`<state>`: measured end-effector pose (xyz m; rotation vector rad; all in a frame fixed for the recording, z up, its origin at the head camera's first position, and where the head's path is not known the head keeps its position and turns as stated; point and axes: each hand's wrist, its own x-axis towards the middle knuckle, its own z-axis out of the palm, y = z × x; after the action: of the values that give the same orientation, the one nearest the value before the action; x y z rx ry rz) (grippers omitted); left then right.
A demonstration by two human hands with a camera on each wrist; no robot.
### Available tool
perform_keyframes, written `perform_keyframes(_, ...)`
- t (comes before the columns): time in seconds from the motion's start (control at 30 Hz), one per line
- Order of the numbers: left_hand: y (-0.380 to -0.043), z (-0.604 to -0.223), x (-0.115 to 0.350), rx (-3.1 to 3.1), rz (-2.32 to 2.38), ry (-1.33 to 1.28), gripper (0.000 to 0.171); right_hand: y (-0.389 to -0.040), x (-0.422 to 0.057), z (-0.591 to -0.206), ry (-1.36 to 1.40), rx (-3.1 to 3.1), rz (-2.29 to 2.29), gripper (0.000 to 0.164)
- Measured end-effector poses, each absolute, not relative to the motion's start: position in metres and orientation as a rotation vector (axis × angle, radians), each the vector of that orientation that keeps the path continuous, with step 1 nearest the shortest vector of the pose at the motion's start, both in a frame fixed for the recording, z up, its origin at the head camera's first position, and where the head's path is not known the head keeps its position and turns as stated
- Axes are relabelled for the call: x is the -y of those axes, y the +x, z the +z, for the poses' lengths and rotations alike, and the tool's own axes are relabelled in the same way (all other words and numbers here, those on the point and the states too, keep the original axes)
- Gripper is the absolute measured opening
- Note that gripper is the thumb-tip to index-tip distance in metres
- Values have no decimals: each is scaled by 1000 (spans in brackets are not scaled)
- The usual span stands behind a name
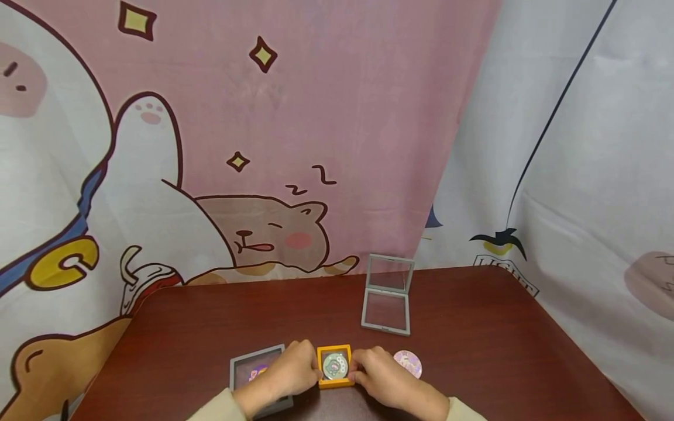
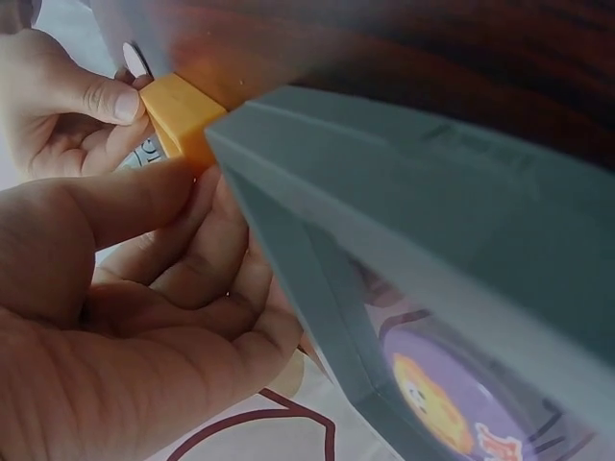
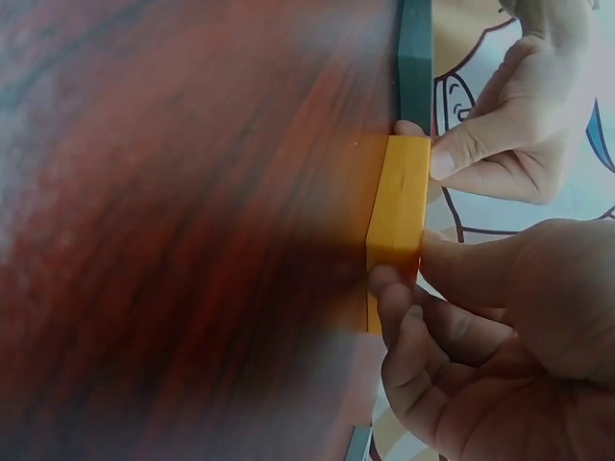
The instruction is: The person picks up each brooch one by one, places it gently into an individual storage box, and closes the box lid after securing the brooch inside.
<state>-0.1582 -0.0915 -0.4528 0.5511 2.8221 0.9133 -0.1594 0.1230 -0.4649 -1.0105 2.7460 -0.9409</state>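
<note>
A small yellow display frame (image 1: 334, 384) sits on the table in the head view, with a round green badge (image 1: 335, 366) showing inside it. My left hand (image 1: 298, 368) pinches its left side between thumb and curled fingers. On the opposite side, my right hand (image 1: 382, 377) grips the frame the same way; in the right wrist view its thumb and fingers meet the yellow frame (image 3: 399, 206) near one end. Beside the left hand lies a larger grey frame (image 2: 413, 192) holding a purple badge (image 2: 447, 394), partly covered by that forearm in the head view.
An opened light-grey frame (image 1: 385, 331) with clear panes stands at the back of the brown table (image 1: 463, 327). A round pink badge (image 1: 408, 363) lies just past the right hand. A cartoon-printed cloth (image 1: 368, 117) hangs behind the table.
</note>
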Motion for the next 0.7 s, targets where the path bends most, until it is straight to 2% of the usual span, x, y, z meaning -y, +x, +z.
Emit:
perform_keyframes(0.17,-158,-454,91,-2827,919,563,49,-157,-123,-464,-1043,-2736,-873,15)
perform_keyframes(0.47,-159,-456,89,-2835,920,587,49,-156,-146,-460,-1045,-2840,-943,5)
perform_keyframes(0.57,-159,-456,90,-2824,926,577,50,-155,-159,-458,-1049,-2940,-886,11)
perform_keyframes(0.7,-159,-456,92,-2811,932,560,52,-155,-177,-457,-985,-3074,-778,30)
